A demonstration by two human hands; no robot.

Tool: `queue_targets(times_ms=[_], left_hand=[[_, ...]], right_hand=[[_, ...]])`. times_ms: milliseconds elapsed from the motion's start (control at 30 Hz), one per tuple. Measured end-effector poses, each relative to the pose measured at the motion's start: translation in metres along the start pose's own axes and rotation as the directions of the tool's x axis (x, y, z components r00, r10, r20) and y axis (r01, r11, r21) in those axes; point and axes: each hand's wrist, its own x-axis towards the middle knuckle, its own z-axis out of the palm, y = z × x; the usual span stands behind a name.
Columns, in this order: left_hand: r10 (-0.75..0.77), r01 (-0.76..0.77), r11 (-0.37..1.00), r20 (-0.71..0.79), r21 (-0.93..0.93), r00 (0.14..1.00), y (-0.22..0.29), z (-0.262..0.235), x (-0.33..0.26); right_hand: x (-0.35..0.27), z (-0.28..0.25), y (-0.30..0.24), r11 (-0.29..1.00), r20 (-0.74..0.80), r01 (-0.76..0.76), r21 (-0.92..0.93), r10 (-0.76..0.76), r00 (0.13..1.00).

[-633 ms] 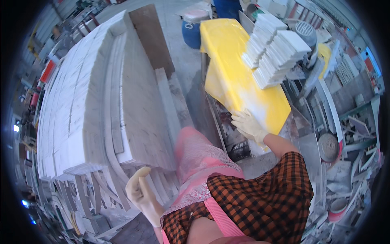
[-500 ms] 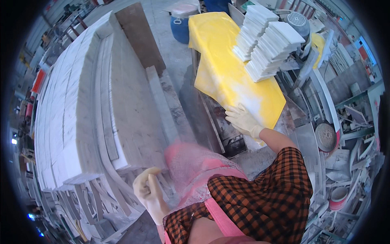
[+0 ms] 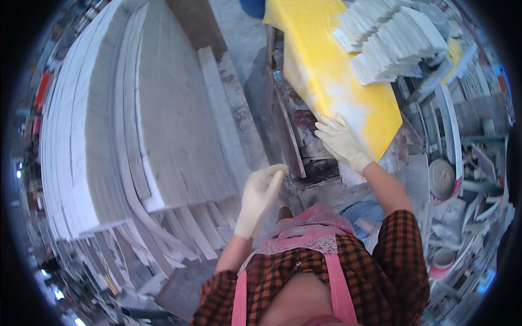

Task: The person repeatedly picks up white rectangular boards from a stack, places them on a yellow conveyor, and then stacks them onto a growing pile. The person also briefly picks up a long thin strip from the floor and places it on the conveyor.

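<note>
Right hand: cream-gloved right hand (image 3: 342, 142), fingers spread flat, palm down on the near-left edge of the yellow plastic-looking sheet (image 3: 312, 60); grips nothing; likely bracing or smoothing.
Left hand: cream-gloved left hand (image 3: 260, 198), in air left of the desk, fingers and thumb half bent with a gap; nothing seen in it.
Yellow sheet: draped over the dusty desk (image 3: 403, 142), white powder near the right hand; probably a protective cover.
White tiles: thin white stone tiles (image 3: 394, 41) in leaning stacks, along the desk's right edge; perhaps kept aside for working room.
Slabs: big grey-white stone slab stack (image 3: 179, 119), left of the desk, limiting left-side room.
Underfoot: dark wooden panel (image 3: 287, 130) by the desk's left edge, narrowing the gap.
</note>
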Motion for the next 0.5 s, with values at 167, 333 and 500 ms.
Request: queue_targets(times_ms=[167,333,500], left_hand=[[0.074,-0.064,0.996,0.153,-0.067,0.985,0.013,0.046,0.006],[0.017,-0.011,0.996,0.072,-0.084,0.997,0.036,0.077,-0.008],[-0.171,0.167,0.984,-0.052,-0.069,0.984,0.063,0.124,-0.025]], right_hand=[[0.001,-0.002,0.001,1.000,0.039,-0.004,0.022,0.003,0.999],[-0.004,0.007,0.005,0.998,-0.073,0.035,0.045,-0.032,0.997],[-0.006,0.015,0.011,0.988,-0.141,0.068,0.136,-0.048,0.989]])
